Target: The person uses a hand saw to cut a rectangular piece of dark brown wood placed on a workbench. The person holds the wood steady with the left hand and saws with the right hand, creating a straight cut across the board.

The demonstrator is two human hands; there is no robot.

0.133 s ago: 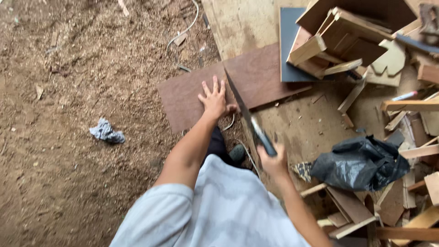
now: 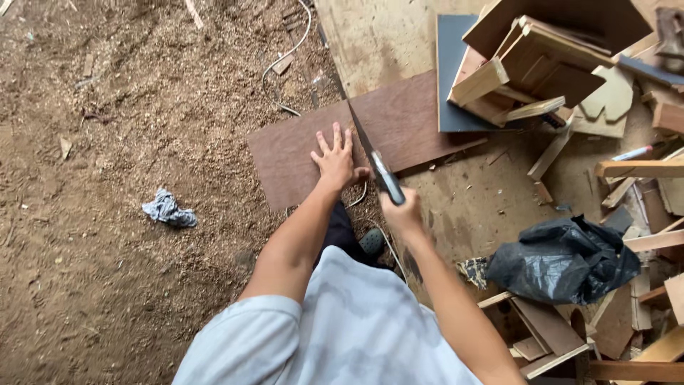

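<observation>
Mid-cut here: left hand (image 2: 335, 160) is spread flat on the brown plywood sheet (image 2: 299, 153), pinning it to the sawdust floor (image 2: 107, 235), while the right hand (image 2: 401, 214) is clenched around the handsaw (image 2: 374, 160), blade pointing to 11 o'clock. Looks like steady strokes with firm downward pressure come next.

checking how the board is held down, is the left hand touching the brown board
Touching. The head view shows the left hand pressed flat, fingers spread, on the brown board.
</observation>
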